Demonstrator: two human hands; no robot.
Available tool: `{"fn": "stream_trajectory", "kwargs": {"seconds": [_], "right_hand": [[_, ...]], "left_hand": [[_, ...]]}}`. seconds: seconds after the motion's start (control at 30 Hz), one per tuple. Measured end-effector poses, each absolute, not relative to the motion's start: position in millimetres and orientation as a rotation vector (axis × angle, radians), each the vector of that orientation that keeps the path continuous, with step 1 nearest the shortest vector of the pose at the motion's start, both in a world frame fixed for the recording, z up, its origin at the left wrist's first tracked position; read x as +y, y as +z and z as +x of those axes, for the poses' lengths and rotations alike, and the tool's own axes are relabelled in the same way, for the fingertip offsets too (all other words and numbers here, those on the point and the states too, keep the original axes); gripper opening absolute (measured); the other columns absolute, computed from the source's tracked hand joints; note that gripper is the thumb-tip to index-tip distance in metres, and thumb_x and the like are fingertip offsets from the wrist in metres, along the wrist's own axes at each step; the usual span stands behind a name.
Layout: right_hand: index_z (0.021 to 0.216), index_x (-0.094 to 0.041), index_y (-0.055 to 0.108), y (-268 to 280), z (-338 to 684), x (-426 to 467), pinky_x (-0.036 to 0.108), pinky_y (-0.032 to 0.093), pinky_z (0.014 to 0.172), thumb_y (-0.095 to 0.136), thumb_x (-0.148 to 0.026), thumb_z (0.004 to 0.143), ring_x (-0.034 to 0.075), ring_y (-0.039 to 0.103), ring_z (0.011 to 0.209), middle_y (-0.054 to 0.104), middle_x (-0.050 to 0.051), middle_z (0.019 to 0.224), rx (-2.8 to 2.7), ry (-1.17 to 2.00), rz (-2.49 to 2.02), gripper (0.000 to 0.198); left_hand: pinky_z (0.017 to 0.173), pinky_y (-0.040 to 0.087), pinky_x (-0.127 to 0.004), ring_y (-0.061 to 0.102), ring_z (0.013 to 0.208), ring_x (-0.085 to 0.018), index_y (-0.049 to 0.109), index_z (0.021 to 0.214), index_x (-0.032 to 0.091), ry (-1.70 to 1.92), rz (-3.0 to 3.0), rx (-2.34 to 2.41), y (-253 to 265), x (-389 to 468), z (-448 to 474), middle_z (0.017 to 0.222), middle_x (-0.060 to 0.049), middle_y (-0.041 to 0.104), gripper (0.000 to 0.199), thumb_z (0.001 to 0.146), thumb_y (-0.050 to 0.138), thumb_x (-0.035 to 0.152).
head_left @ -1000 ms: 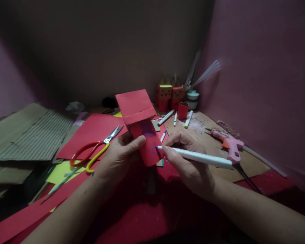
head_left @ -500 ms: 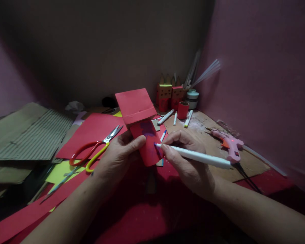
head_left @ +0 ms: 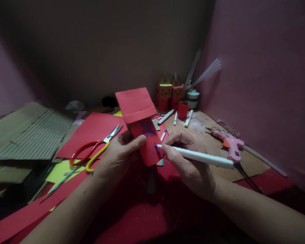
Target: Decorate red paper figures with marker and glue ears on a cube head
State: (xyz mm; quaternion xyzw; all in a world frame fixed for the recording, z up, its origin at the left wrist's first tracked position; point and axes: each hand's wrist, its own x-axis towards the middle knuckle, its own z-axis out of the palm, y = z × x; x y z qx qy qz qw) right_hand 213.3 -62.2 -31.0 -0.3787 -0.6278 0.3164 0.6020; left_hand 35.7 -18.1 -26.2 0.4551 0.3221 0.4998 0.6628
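Note:
My left hand (head_left: pixel 119 154) grips a red paper-covered tube (head_left: pixel 148 144) with a flat red paper top (head_left: pixel 135 104), held tilted above the work surface. A purple mark shows on the tube's upper side. My right hand (head_left: pixel 186 159) holds a white marker (head_left: pixel 203 157). Its tip touches the tube's right side, just beside my left thumb.
Red-and-yellow scissors (head_left: pixel 95 149) lie on red paper (head_left: pixel 91 130) to the left, by corrugated cardboard (head_left: pixel 30 134). A pink glue gun (head_left: pixel 228 144) rests at the right. Loose markers (head_left: pixel 166 117), a small red tube (head_left: pixel 183 110) and paper figures (head_left: pixel 169 95) stand in the far corner.
The marker tip has shifted slightly back and forth on the tube's side. The left hand and tube stay nearly still.

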Motion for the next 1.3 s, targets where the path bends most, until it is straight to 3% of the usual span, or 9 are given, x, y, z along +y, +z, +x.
{"fn": "stream_trajectory", "kwargs": {"seconds": [0.53, 0.7, 0.83, 1.3], "right_hand": [[0.078, -0.022, 0.062, -30.9, 214.1, -62.1, 0.025, 0.044, 0.051, 0.067, -0.028, 0.087, 0.012, 0.055, 0.055, 0.061, -0.003, 0.062, -1.468, 0.727, -0.909, 0.012], [0.075, -0.022, 0.059, -30.6, 214.0, -62.3, 0.025, 0.039, 0.049, 0.066, -0.027, 0.087, 0.011, 0.049, 0.052, 0.055, -0.005, 0.059, -1.466, 0.74, -0.901, 0.015], [0.077, -0.023, 0.061, -34.4, 215.1, -62.7, 0.028, 0.04, 0.052, 0.067, -0.03, 0.088, 0.013, 0.053, 0.055, 0.057, -0.004, 0.061, -1.427, 0.768, -0.901, 0.014], [0.078, -0.023, 0.061, -33.7, 212.3, -62.6, 0.026, 0.041, 0.048, 0.066, -0.028, 0.087, 0.012, 0.052, 0.052, 0.057, -0.005, 0.058, -1.427, 0.732, -0.921, 0.012]], "left_hand": [[0.076, 0.067, -0.029, 0.078, 0.084, -0.023, 0.077, 0.106, 0.018, 1.134, 1.005, 0.724, -27.1, -18.1, 35.6, 0.104, -0.009, 0.081, 0.032, 0.078, 0.089, 0.027], [0.079, 0.067, -0.032, 0.079, 0.09, -0.027, 0.076, 0.105, 0.017, 1.141, 0.998, 0.747, -26.3, -18.5, 35.1, 0.107, -0.01, 0.081, 0.037, 0.074, 0.091, 0.029], [0.078, 0.067, -0.032, 0.08, 0.092, -0.029, 0.075, 0.098, 0.018, 1.154, 0.979, 0.766, -24.4, -17.6, 35.5, 0.108, -0.011, 0.082, 0.036, 0.07, 0.094, 0.031], [0.078, 0.066, -0.028, 0.079, 0.09, -0.024, 0.077, 0.106, 0.019, 1.152, 0.981, 0.727, -26.0, -18.6, 33.8, 0.108, -0.008, 0.082, 0.033, 0.077, 0.09, 0.028]]}}
